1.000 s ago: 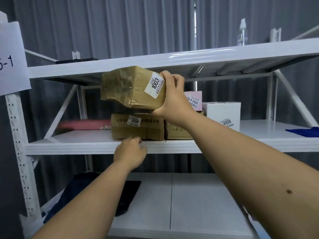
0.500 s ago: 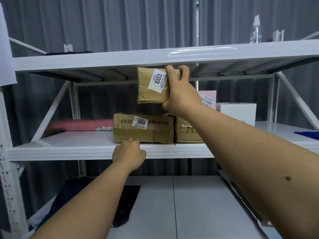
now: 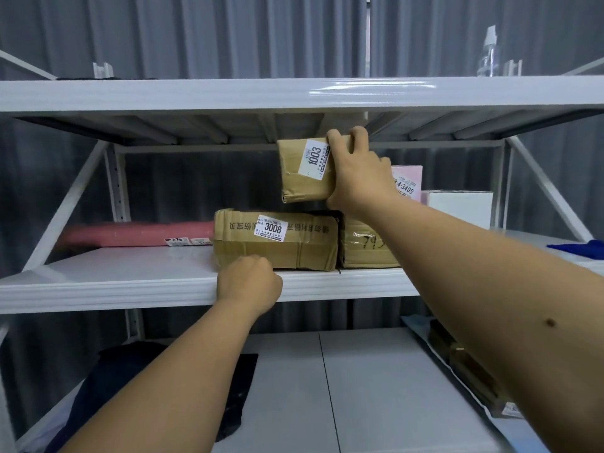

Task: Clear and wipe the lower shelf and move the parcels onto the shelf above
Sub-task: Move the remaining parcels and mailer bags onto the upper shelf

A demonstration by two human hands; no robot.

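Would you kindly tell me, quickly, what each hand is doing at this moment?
Left hand: fingers curled at the shelf edge, holding nothing visible.
Right hand: grips the parcel labelled 1003.

Glossy white painted metal shelf [image 3: 130, 282]; brown cardboard parcel [image 3: 307, 171], creased, shiny tape, white paper label [image 3: 315, 157]; clear plastic spray bottle [image 3: 487, 53] at 1 o'clock; matt dark cloth [image 3: 114, 380] at 7 o'clock

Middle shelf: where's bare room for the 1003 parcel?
Bare patches on the middle shelf: left front, before the pink parcel; right, between white box and blue cloth. Centre crowded: 3008 parcel, taped parcel.
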